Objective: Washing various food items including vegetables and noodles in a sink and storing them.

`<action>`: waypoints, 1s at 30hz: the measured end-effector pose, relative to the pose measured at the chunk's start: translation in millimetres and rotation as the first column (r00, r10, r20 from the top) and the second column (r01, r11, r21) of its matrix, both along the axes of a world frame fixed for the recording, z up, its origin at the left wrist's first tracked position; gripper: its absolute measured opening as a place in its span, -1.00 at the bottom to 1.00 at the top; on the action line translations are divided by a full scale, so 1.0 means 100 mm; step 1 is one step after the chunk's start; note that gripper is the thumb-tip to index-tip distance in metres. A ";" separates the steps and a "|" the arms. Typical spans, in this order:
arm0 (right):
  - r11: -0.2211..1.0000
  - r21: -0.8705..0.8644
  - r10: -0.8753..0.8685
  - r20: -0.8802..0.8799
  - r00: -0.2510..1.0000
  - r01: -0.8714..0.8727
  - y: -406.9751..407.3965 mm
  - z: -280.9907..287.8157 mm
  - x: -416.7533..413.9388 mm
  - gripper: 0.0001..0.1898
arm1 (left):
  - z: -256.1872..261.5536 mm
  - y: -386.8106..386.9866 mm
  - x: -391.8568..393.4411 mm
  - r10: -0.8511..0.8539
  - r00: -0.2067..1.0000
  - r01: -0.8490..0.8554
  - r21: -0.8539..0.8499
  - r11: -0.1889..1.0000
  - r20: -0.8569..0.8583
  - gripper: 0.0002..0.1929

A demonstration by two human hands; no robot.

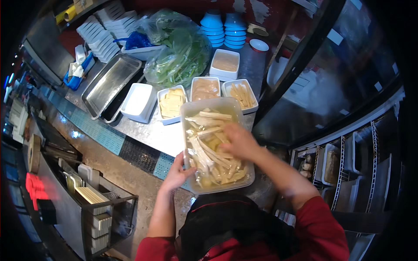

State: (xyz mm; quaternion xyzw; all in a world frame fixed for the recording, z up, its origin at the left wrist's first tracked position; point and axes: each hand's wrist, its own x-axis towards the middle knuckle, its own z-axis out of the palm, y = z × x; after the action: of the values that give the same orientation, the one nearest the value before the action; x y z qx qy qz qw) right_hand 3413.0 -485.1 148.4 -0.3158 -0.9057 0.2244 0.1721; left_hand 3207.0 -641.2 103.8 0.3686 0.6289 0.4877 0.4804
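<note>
A translucent plastic tub (250, 182) stands in front of me, its far end against the worktop's front edge. Pale strips, apparently tofu skin sticks (204, 153), lie inside it in yellowish liquid. My left hand (176, 174) grips the tub's left side, with the thumb over the rim. Inside the tub, on the right, my right hand (240, 142) reaches down to the strips. It is blurred and its fingertips are partly hidden, so I cannot tell whether it pinches any. Just beyond are white containers of yellow slices (172, 102), pale brown pieces (205, 89) and cut strips (242, 94).
White containers (138, 101), metal trays (111, 84) and a clear bag of leafy greens (179, 55) occupy the steel worktop (153, 137). Blue bowls (212, 29) are stacked behind. A glass-doored cabinet (313, 81) and wire shelves (339, 169) stand right, a metal cart (78, 202) left.
</note>
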 end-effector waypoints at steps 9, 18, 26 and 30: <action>0.994 -0.100 0.013 0.528 0.849 0.047 0.21 -0.37 -0.65 -0.09 | -0.23 0.70 -2.16 0.654 0.742 -0.624 -0.208 0.753 0.147 -0.39; 0.920 -0.224 -0.239 0.325 0.915 0.320 0.38 -0.08 -0.63 -0.59 | -0.45 1.29 -2.51 0.659 0.699 -0.542 -0.396 0.741 0.276 -0.73; 0.475 -0.828 -0.445 0.067 0.893 0.298 0.44 0.55 -0.44 -0.71 | 0.09 1.10 -2.29 0.527 0.737 -0.562 -0.050 0.825 0.424 -0.74; 0.324 -0.919 -0.559 0.006 0.829 0.224 0.39 0.64 -0.40 -0.81 | 0.51 1.02 -1.76 0.418 0.808 -0.460 0.000 0.888 0.415 -0.71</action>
State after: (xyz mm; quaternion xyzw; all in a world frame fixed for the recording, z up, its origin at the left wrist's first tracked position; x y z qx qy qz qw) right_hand 3373.1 -446.2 212.4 -0.5294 -0.4996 0.6643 0.1697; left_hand 3031.1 -539.2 154.4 0.1279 0.5585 0.6819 0.4547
